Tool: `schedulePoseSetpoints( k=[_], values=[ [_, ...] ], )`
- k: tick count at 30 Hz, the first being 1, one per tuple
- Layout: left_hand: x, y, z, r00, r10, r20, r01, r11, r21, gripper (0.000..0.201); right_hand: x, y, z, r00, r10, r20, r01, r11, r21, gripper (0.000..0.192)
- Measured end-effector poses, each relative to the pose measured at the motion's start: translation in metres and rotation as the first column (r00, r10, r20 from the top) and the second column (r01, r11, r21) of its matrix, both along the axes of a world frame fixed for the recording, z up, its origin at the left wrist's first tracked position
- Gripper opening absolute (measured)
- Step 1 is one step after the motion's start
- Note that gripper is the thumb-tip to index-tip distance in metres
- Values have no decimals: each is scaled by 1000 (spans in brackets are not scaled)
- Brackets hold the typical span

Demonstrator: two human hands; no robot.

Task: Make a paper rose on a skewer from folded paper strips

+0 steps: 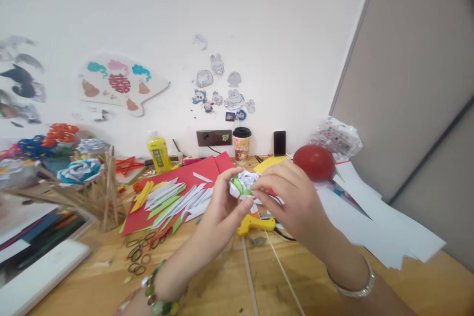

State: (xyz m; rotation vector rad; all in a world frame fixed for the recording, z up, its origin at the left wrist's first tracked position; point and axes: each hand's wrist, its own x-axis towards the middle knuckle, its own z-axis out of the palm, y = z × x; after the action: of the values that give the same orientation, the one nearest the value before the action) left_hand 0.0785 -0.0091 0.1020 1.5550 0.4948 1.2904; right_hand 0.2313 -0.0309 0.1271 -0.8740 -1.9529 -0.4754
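Observation:
A white and green paper flower (245,183) is held up above the middle of the table. My left hand (226,205) wraps round its left side and underside, thumb in front. The fingertips of my right hand (291,190) pinch at its right edge, where the exact fold or piece they grip is hard to make out. Just below the hands lies a yellow hot glue gun (256,225) with a dark cord. To the left, folded white and green paper strips (177,205) are spread over red paper sheets (196,172).
Several black rubber bands (138,254) lie at left, near wooden sticks (107,192) and finished paper flowers (79,172). Behind stand a yellow bottle (158,153), a lidded cup (242,145) and a phone (279,143). At right are a red balloon (314,163) and white paper (385,232).

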Motion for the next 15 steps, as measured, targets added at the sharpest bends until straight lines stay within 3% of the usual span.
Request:
schedulePoseSetpoints(
  k=[7,12,15],
  values=[
    [0,9,-6,1000,24,6,-24,991,128,37,-2,-5,4,994,-49,101,47,999,24,20],
    [-1,13,-8,999,35,4,-35,991,133,36,2,0,0,989,83,-119,-103,980,-172,10],
    [-3,17,-12,1000,19,-2,-19,998,53,46,5,10,-5,965,150,-215,-216,921,-323,39]
  ],
)
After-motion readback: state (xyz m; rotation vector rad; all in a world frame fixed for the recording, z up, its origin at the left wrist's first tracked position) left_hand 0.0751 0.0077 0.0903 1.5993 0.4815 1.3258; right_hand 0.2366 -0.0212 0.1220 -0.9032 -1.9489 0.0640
